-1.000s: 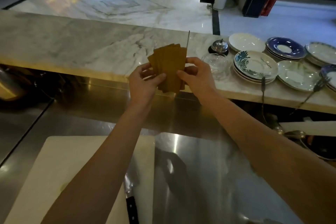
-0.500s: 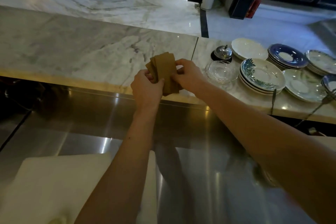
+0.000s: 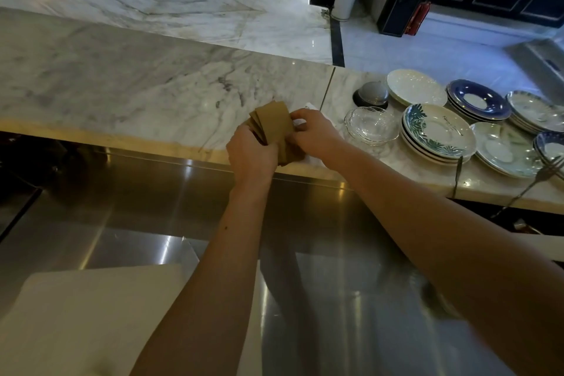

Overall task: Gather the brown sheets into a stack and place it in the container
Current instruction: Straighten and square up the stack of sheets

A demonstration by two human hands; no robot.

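Fingers (image 3: pixel 300 114) of both hands closed around fanned brown sheets (image 3: pixel 273 123); left hand (image 3: pixel 250 156) below, right hand (image 3: pixel 317 134) beside.

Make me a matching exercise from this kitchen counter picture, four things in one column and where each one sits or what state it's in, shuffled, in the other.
Things:
1. brown paper sheets
2. clear glass bowl
3. blue-rimmed round plates
4. white rectangular cutting board

Places or states:
A. on the steel worktop, nearest the camera
B. stacked toward the counter's far edge, at the right
C. fanned, in the grip of both hands
D. on the marble counter, just right of the right hand

Pairs: 1-C, 2-D, 3-B, 4-A
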